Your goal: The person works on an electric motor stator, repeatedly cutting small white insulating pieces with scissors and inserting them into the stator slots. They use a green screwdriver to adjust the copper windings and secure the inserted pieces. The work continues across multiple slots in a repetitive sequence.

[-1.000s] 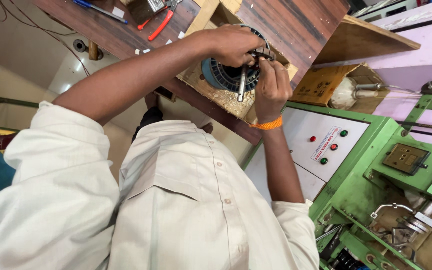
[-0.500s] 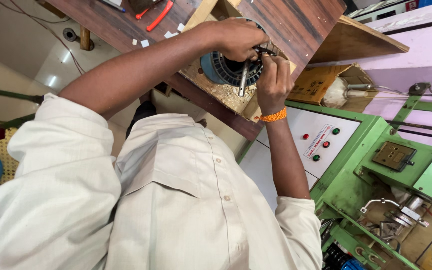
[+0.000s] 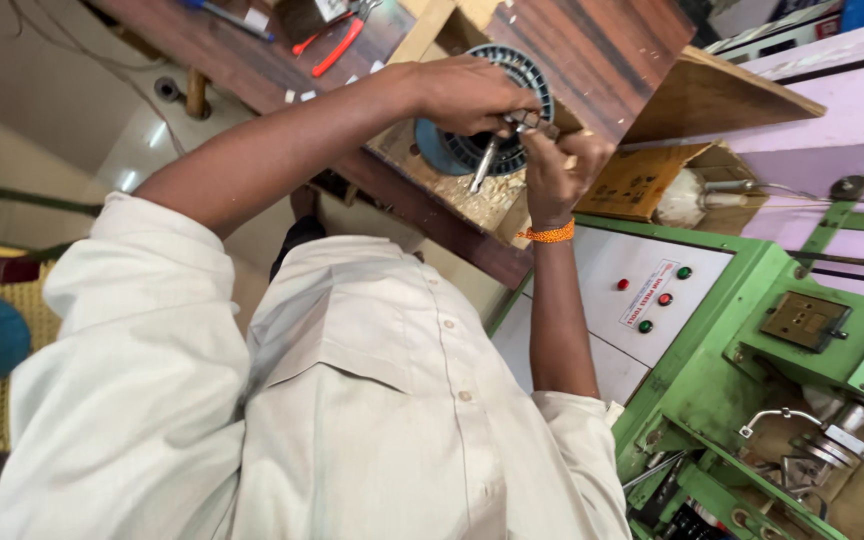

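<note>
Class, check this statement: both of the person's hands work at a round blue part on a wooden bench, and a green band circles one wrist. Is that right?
Not quite. The head view shows the band is orange, not green. The rest holds: the left hand and right hand work at the round blue part on the wooden bench.

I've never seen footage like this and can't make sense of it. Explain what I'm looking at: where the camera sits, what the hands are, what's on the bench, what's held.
The camera sits on a person's head and looks down over a pale shirt, so the scene looks tilted. The two bare arms are that person's own. The left hand and right hand, with an orange wristband, meet over a round blue ribbed part on a wooden bench. They pinch a small metal tool; which hand grips it is unclear. Red-handled pliers lie farther along. Beside the bench stands a green machine with coloured buttons.
</note>
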`<state>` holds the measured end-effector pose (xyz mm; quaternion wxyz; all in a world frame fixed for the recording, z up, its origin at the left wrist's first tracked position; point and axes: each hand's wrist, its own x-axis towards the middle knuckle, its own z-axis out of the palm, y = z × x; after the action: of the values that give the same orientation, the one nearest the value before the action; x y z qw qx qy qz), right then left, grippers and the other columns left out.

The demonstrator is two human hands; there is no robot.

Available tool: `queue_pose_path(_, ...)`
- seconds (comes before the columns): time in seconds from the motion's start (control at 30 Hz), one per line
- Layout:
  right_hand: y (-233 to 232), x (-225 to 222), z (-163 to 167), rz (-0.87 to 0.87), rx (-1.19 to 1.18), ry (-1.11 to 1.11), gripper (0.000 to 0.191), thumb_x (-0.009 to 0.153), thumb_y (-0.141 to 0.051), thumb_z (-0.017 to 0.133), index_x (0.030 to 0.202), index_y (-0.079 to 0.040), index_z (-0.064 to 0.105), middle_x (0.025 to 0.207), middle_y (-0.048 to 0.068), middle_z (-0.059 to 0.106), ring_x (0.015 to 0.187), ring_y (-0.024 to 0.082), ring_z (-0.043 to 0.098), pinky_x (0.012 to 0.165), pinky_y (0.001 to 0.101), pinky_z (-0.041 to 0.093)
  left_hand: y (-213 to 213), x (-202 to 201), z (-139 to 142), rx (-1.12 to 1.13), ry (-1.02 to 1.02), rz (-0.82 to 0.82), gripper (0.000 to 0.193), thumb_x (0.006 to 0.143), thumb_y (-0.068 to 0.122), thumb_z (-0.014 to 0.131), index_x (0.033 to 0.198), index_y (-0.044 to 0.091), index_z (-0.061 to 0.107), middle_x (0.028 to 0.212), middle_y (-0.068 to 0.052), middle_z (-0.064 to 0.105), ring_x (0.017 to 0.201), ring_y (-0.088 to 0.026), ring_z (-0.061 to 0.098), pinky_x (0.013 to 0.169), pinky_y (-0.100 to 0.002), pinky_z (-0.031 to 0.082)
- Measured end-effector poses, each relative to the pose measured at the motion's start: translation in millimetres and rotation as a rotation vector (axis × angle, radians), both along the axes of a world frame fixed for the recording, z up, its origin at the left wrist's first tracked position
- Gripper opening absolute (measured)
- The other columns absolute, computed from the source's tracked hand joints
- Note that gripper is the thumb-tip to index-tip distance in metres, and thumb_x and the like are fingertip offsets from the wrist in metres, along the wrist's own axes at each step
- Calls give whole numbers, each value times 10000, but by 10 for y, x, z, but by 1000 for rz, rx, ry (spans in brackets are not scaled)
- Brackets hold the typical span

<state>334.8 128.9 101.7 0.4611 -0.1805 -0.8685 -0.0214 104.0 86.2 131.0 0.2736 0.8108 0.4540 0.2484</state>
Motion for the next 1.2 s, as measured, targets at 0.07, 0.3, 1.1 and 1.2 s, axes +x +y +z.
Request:
queue_pose_path(0.07,-126,1,-85,26,-260,140,383,807,-79,927,1086,-74,665,1081,45,549,1045,253,563,935,440,484,-84,21,-48,44,-38,1,372,910,198,727,1245,84,614,1059,-156,717,1006,-414,660,791,-545,483)
queue_pose_path(0.3,-114,113,-77,149,-698,4,420,870,9,832,1268,-18,701,1283,137,718,1239,271,670,1101,396,551,-451,65,-371,361,-281,146,682,811,260,893,1388,68,583,1228,-128,675,1138,-356,633,974,-480,483)
queue_pose_path(1.1,-270,69,-14,127,-782,-3,321,996,-233,740,1255,-52,684,1234,93,719,1235,290,570,1152,441,437,-540,550,-645,665,-244,609,412,987,382,774,1181,62,602,1083,-105,591,1001,-300,590,859,-447,447)
queue_pose_path(1.2,-258,76,-12,102,-795,-20,306,997,-194,717,1262,-42,693,1248,99,718,1251,300,569,1180,459,414,-528,546,-667,660,-226,600,430,980,384,783,1187,53,602,1086,-116,585,992,-310,586,851,-456,449)
